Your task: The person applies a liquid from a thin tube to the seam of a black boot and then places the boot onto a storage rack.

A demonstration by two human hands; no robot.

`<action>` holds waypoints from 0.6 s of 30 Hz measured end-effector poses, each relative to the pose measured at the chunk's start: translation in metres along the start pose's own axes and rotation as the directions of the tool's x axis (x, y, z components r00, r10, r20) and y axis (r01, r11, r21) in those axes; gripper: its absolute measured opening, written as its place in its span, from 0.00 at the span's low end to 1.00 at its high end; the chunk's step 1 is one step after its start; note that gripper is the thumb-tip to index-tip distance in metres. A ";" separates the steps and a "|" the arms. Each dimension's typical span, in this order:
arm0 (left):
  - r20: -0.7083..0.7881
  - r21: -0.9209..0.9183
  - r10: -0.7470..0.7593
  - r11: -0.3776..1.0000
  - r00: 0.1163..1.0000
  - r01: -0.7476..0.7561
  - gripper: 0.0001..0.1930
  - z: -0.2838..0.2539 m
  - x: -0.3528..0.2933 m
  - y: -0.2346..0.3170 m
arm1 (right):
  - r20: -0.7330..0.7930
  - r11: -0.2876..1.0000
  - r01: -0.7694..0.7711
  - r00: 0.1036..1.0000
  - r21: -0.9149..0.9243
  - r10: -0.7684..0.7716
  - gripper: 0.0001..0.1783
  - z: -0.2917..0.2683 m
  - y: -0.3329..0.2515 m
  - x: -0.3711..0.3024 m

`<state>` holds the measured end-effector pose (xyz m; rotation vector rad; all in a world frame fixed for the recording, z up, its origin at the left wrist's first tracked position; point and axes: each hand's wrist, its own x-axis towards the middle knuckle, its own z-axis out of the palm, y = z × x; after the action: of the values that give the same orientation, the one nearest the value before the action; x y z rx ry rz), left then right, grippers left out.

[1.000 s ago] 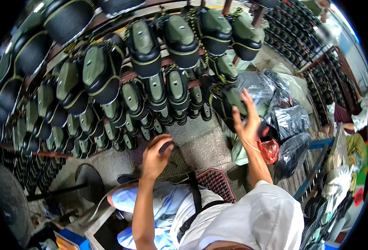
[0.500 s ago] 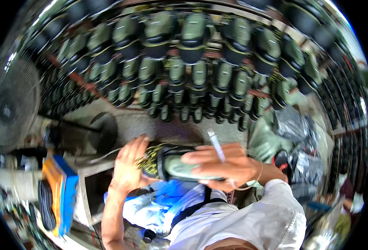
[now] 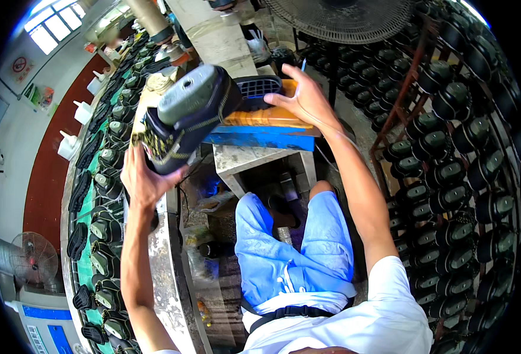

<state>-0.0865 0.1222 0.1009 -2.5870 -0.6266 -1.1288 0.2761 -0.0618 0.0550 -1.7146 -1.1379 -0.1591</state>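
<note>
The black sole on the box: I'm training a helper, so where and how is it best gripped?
Probably pinch the sole by its rim at the right end, coming from the right with the right hand: the rim stands around a gridded hollow, and here the held shoe partly covers the left end.

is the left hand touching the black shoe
Touching: the head view shows the left hand holding up the black shoe, its fingers and thumb against the shoe's lower end.
</note>
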 end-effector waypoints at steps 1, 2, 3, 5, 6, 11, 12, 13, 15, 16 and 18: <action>0.023 0.048 0.007 0.999 1.000 -0.008 0.53 -0.001 0.014 -0.012 | 0.254 0.984 -0.176 0.953 0.016 0.166 0.49 0.006 -0.002 0.013; 0.059 0.073 0.031 0.997 0.998 -0.035 0.55 0.001 0.026 -0.025 | 0.241 0.983 -0.149 0.963 0.106 0.120 0.48 0.015 0.006 0.014; 0.091 0.099 0.054 0.993 0.994 -0.063 0.56 0.005 0.038 -0.036 | 0.223 0.974 -0.115 0.972 0.196 0.070 0.47 0.021 0.011 0.013; 0.200 0.013 0.093 0.995 0.975 -0.097 0.57 0.017 0.070 -0.045 | 0.182 0.991 -0.017 0.983 0.136 -0.008 0.46 0.019 0.021 0.008; 0.235 -0.025 0.164 0.986 0.958 -0.163 0.58 0.025 0.087 -0.044 | 0.168 0.976 -0.021 0.986 0.218 -0.016 0.47 0.021 0.030 0.011; 0.477 -0.100 0.252 0.967 0.842 -0.233 0.58 0.060 0.143 -0.046 | 0.259 0.937 -0.049 0.965 0.345 -0.045 0.45 0.017 0.021 0.027; 0.602 -0.057 0.215 0.972 0.769 -0.228 0.59 0.060 0.154 -0.028 | 0.325 0.888 -0.115 0.945 0.445 -0.040 0.43 0.016 0.022 0.030; 0.464 -0.120 0.279 0.960 0.841 -0.252 0.60 0.077 0.150 -0.036 | 0.391 0.825 -0.188 0.920 0.534 -0.043 0.42 0.017 0.023 0.033; 0.642 -0.101 0.187 0.982 0.743 -0.160 0.61 0.066 0.164 -0.015 | 0.388 0.882 -0.194 0.922 0.430 0.014 0.40 0.007 0.018 0.035; 0.591 -0.132 0.228 0.974 0.774 -0.186 0.62 0.078 0.160 -0.022 | 0.392 0.887 -0.198 0.920 0.418 0.021 0.40 0.004 0.020 0.037; 0.511 -0.155 0.268 0.963 0.817 -0.219 0.62 0.087 0.153 -0.040 | 0.380 0.898 -0.149 0.925 0.413 -0.022 0.43 0.007 0.023 0.038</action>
<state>0.0425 0.2344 0.1588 -2.9626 -0.3255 -0.3584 0.3113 -0.0333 0.0580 -1.4020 -1.2754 0.4614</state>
